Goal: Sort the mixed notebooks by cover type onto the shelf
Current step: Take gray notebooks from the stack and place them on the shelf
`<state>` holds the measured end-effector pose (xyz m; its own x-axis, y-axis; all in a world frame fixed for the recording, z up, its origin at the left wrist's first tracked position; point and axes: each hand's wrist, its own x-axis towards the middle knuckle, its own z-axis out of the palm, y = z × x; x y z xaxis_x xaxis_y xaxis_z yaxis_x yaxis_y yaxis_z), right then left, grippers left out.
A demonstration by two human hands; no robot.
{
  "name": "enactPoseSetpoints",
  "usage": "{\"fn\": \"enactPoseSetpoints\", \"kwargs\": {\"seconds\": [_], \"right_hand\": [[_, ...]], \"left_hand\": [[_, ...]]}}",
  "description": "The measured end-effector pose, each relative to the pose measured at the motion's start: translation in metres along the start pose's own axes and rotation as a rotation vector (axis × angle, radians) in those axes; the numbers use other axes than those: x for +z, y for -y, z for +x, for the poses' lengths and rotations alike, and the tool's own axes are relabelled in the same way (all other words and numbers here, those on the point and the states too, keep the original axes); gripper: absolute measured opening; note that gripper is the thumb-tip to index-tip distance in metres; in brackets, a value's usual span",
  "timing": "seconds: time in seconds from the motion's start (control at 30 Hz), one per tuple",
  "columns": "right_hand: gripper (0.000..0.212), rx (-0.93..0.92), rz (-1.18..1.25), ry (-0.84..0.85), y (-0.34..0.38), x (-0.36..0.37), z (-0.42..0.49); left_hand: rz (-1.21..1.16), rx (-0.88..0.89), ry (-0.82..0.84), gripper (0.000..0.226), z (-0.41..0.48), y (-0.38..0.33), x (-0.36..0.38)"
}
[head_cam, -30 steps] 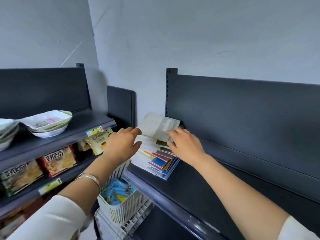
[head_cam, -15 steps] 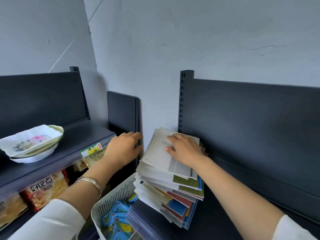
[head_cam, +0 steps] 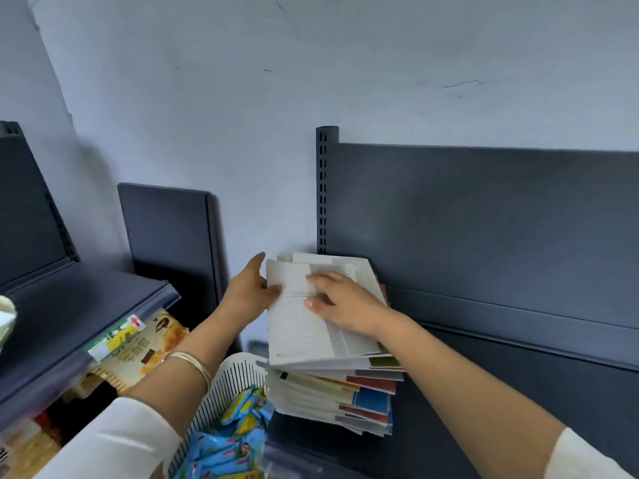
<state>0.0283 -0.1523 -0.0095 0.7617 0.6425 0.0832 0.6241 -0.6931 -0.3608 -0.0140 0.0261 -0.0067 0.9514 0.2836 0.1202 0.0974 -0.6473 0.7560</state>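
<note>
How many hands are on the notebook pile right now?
2. The left hand grips the left edge of the pale grey lined top notebook; the right hand presses flat on its cover.
</note>
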Motion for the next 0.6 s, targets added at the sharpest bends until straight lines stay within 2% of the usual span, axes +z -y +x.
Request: {"fn": "enactPoseSetpoints", "kwargs": {"seconds": [0.13, 0.23, 0.33, 0.4, 0.5, 0.6], "right_hand": [[0.049, 0.233, 0.164, -0.162, -0.003, -0.001, -0.009], [0.042, 0.338, 0.355, -0.272, -0.005, -0.003, -0.008], [0.032, 0.418, 0.665, -0.349, -0.004, -0.011, -0.01], [0.027, 0.455, 0.919, -0.315, -0.003, -0.016, -0.016], [0.021, 0.453, 0.936, -0.363, -0.011, -0.024, -0.019], [0.021, 0.546, 0.855, -0.524, -0.032, -0.035, -0.018]], "left_hand": [[-0.187, 0.105, -0.111, 0.058, -0.002, -0.008, -0.002], [-0.41, 0.112, -0.163, 0.057, -0.002, -0.015, 0.0], [-0.611, 0.058, -0.216, 0.054, 0.002, -0.022, 0.007], [-0.674, 0.01, -0.237, 0.051, 0.006, -0.028, 0.014], [-0.546, -0.003, -0.194, 0.047, 0.014, -0.03, 0.022], [-0.109, 0.022, -0.076, 0.04, 0.021, -0.024, 0.028]]}}
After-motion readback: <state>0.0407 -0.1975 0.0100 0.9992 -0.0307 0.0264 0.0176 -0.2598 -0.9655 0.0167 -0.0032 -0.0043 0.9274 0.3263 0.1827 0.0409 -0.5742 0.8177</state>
